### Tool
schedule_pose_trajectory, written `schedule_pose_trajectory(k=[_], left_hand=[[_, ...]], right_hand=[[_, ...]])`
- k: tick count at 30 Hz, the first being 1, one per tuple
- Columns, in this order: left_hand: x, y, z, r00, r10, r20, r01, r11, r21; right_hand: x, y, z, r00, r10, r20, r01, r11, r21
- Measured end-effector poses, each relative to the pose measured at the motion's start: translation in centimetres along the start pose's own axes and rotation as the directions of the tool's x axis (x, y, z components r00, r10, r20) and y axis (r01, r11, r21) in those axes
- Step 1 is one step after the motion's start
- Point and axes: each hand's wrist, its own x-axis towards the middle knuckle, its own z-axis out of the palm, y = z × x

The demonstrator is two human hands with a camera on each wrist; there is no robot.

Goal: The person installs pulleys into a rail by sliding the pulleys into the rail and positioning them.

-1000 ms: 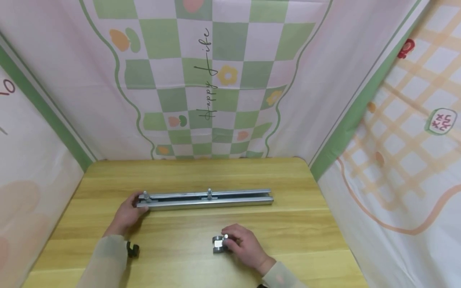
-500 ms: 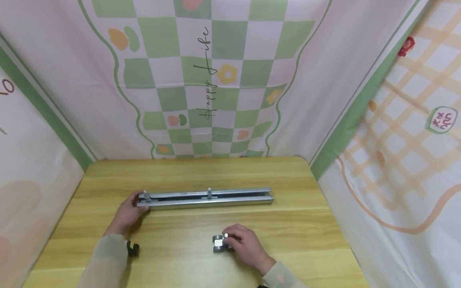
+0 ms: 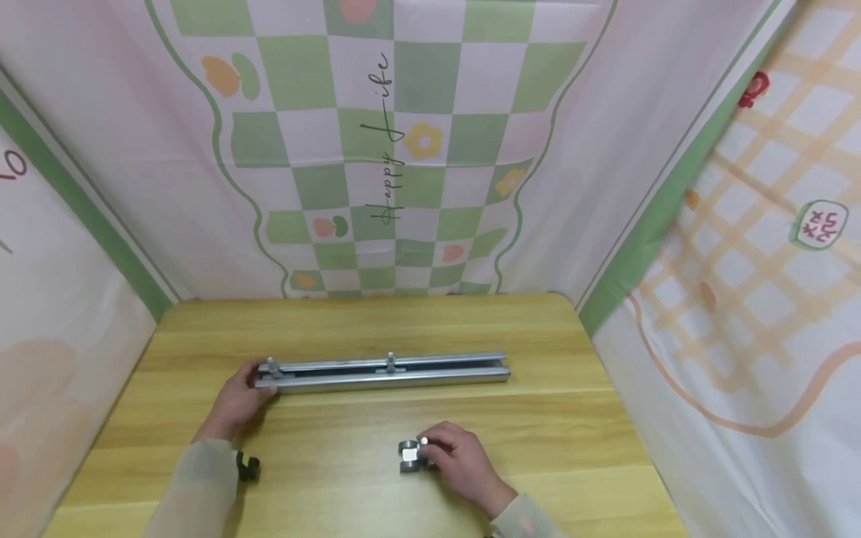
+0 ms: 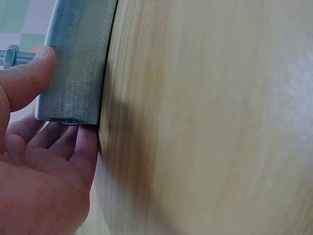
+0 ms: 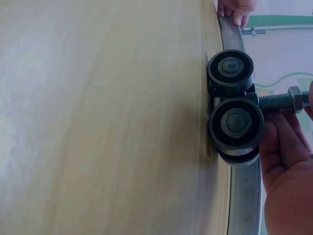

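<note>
A long, slotted metal rail [image 3: 383, 382] lies across the table. Two bolts stand up out of its slot, one at the left end [image 3: 272, 366] and one near the middle [image 3: 391, 362]. My left hand [image 3: 237, 397] grips the rail's left end; in the left wrist view the thumb [image 4: 41, 63] rests beside a bolt with a nut. Nearer the front, my right hand [image 3: 467, 467] holds a roller trolley [image 3: 409, 454] by its upright bolt. Its dark round wheels [image 5: 235, 123] show in the right wrist view, with the threaded bolt [image 5: 279, 102] between thumb and fingers.
The wooden table [image 3: 323, 478] extends on all sides of the rail. A patterned cloth [image 3: 430, 172] hangs behind its back edge, and further cloths hang at left and right. A black strap [image 3: 249, 467] sits at the left wrist.
</note>
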Motion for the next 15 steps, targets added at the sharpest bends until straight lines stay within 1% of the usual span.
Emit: schedule_pose_trajectory(k=[8, 15], left_hand=[[-0.09, -0.07, 0.01, 1.0, 0.007, -0.006, -0.007, 1.0, -0.002], [0.06, -0.13, 0.05, 1.0, 0.013, 0.0, -0.013, 1.0, 0.002]], right_hand=[[0.15, -0.23, 0.05, 0.998, 0.051, -0.03, -0.05, 0.999, 0.013], [0.28, -0.2, -0.27, 0.996, 0.035, -0.086, -0.035, 0.999, -0.003]])
